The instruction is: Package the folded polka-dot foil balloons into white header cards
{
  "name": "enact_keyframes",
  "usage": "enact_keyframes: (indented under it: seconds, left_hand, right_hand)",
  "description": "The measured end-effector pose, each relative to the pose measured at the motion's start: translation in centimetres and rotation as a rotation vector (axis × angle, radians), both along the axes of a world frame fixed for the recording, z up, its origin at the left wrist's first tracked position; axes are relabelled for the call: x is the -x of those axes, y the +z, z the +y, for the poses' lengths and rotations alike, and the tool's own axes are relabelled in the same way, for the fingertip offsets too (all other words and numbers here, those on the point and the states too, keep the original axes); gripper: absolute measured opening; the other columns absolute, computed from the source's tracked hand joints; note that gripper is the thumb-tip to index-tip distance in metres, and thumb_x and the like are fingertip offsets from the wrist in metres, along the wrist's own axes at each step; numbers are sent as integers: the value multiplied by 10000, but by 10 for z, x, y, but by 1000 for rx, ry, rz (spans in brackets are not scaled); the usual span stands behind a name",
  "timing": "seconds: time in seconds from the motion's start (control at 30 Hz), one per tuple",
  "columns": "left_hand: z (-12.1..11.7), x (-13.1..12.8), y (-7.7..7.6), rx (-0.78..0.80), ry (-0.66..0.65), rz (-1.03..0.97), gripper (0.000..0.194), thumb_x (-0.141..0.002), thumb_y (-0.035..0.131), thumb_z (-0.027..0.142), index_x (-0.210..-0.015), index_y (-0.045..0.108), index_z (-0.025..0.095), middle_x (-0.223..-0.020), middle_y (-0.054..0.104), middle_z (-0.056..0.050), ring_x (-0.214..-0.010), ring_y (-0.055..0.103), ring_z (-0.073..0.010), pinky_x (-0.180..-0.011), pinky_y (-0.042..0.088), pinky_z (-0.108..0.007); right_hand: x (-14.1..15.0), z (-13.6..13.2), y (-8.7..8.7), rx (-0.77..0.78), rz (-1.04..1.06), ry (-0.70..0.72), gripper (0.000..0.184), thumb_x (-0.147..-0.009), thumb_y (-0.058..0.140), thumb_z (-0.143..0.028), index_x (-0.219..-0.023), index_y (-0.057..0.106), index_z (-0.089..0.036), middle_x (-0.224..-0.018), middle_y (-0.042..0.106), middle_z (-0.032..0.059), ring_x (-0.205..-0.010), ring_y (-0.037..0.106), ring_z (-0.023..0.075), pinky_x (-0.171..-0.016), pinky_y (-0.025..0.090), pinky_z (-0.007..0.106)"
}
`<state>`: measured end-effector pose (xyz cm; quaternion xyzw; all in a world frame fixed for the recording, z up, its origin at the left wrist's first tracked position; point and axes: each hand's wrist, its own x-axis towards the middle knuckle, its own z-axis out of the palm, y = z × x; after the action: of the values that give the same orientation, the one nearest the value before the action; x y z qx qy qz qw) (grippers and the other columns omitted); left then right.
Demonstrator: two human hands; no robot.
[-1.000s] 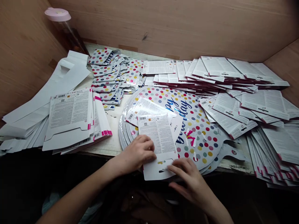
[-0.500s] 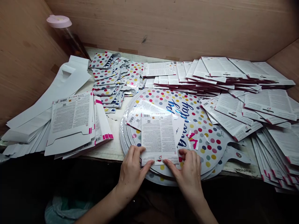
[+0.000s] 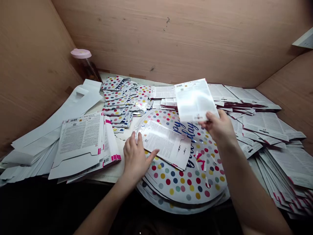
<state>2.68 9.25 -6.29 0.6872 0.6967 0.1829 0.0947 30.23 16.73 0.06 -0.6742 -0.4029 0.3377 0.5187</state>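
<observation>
My right hand point(image 3: 218, 127) pinches the lower edge of a folded white printed card point(image 3: 194, 99) and holds it up in the air above the piles at the back right. My left hand point(image 3: 135, 156) lies with fingers spread on the left edge of a round foil balloon with coloured dots point(image 3: 186, 179), touching another printed card point(image 3: 166, 145) that lies on the balloon. The balloon tops a stack of like ones at the front middle of the table.
Flat printed cards point(image 3: 80, 137) and plain white card blanks point(image 3: 61, 114) lie at the left. Folded dotted balloons point(image 3: 117, 98) are heaped behind. Many finished packs point(image 3: 269, 127) cover the right side. A pink-lidded jar point(image 3: 83, 60) stands in the back left corner. Wooden walls enclose the table.
My right hand has lifted the folded card from the balloon's near edge up and away to the right. My left hand has moved onto the card left on the balloon. The view has tilted up.
</observation>
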Motion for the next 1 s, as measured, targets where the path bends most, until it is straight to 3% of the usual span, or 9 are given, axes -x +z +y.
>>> enact_keyframes:
  seconds: [0.1,0.17,0.27,0.37,0.43,0.53,0.73,0.87,1.0]
  left_hand:
    - [40,-8,4,138,79,112,992,-728,665,650,-1427,345,23,-1428,389,-259,-1304,341,-423,-1066,299,-526]
    - [54,-8,5,158,87,119,956,-666,727,635,-1362,442,45,-1309,492,-235,-1213,427,-409,-1005,361,-494]
    - [58,-4,2,116,89,99,850,-652,747,627,-1277,540,89,-1209,538,-191,-1131,479,-381,-936,414,-461]
    - [54,-1,-7,43,98,65,762,-712,730,578,-1289,545,115,-1202,538,-168,-1113,492,-356,-930,424,-452]
    - [52,0,-16,-19,101,39,683,-785,688,517,-1323,524,128,-1241,526,-163,-1136,486,-345,-949,420,-455]
    - [53,0,-30,-133,85,-1,557,-872,608,432,-1327,517,125,-1276,513,-166,-1170,475,-328,-973,418,-461]
    - [60,3,-57,-611,-159,-145,333,-903,570,302,-1217,561,193,-1214,554,-124,-1141,487,-293,-959,418,-459]
    - [65,2,-68,-695,-203,-213,234,-911,540,257,-1136,591,218,-1169,585,-109,-1116,501,-286,-948,409,-450]
    - [67,-2,-75,-681,-141,-160,236,-899,544,301,-1105,621,216,-1155,611,-117,-1104,515,-303,-919,418,-452]
  right_hand:
    - [-4,88,3,49,-119,-74,138,-919,460,-130,-1027,427,-210,-869,602,8,-636,637,116,-596,557,280]
    - [-4,118,2,74,-221,-121,218,-917,477,-154,-1122,411,-188,-936,587,54,-710,649,158,-617,561,335]
    - [-1,127,3,88,-466,-223,514,-868,593,-210,-1296,322,-122,-1156,514,210,-1001,606,302,-771,523,490]
    - [15,122,4,38,-769,-237,609,-833,647,-186,-1350,335,-104,-1407,283,305,-1308,331,431,-988,327,623]
    - [39,127,0,-12,-953,-127,424,-862,607,-162,-1261,476,-105,-1456,263,275,-1346,256,435,-1030,270,613]
    - [87,151,-16,-75,-1174,134,230,-901,594,-198,-1115,604,-114,-1372,448,196,-1272,410,350,-1007,374,527]
    - [160,219,-44,-195,-1425,491,322,-940,595,-338,-1203,580,-152,-1218,595,96,-1052,610,223,-890,527,432]
    - [163,235,-49,-270,-1481,585,305,-947,585,-329,-1196,584,-153,-1208,600,97,-1035,615,216,-876,535,419]
    - [122,216,-49,-397,-1484,718,293,-962,558,-324,-1212,584,-174,-1227,601,88,-1073,600,220,-918,509,439]
